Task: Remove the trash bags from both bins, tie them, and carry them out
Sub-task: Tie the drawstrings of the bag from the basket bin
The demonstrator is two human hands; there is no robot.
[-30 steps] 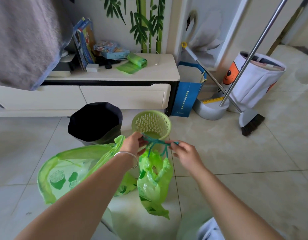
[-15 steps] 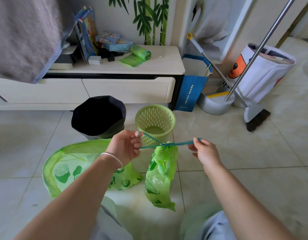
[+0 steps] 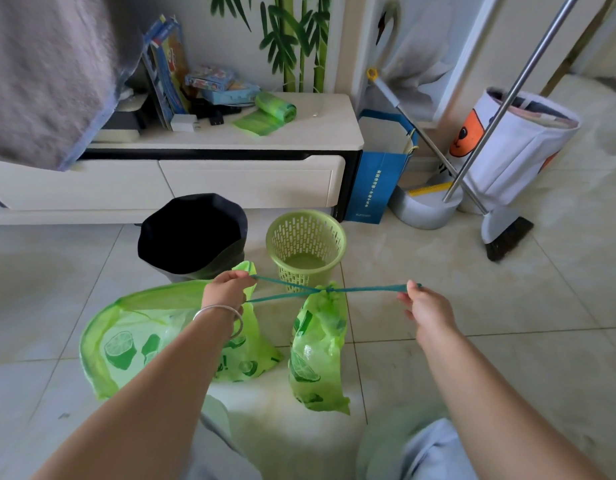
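While both hands pull a teal drawstring taut in opposite directions, the small green trash bag hangs from the knot at the string's middle, its neck cinched shut and its printed lime pattern showing on crumpled, translucent plastic. The left hand is clenched around the string's left end, a silver bangle on its wrist; the right hand pinches the right end between thumb and fingers. The bag hangs above the tiled floor, near the viewer and just in front of the green basket bin.

That perforated bin stands bare, with nothing visible inside. To its left, touching nothing, the other bin wears a black liner whose contents cannot be seen. A second green trash bag lies open on the floor at the near left, partly under the left forearm; something pale shows through it.

Farther off, a low white worktop carries a roll of green bags, boxes and chargers. At the right stand a blue paper bag, a dustpan, a broom and a white fabric hamper
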